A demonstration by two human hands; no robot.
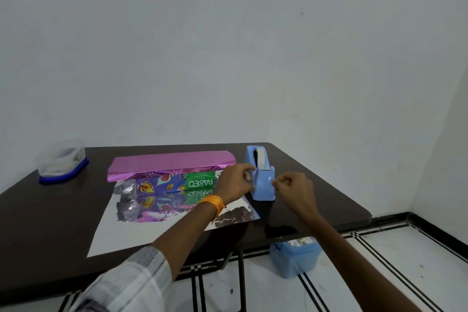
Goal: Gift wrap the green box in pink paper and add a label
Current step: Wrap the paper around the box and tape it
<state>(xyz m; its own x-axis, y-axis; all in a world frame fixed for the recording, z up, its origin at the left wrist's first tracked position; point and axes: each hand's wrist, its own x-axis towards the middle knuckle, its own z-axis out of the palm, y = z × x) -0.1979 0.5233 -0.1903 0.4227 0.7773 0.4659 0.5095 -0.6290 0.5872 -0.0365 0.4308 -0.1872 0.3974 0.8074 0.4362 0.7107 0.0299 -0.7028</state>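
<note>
Pink paper [172,159] tops the green box [200,181] (front bare, no label yet); left hand [236,177] grips the tape dispenser [264,186], right hand [291,185] pinches tape [273,181].

Pink paper [172,161] covers the green box's [200,181] top. The clear container's [62,159] contents are blurred. Whether the left hand [235,180] or right hand [295,189] pinches tape is too fine to tell.
</note>
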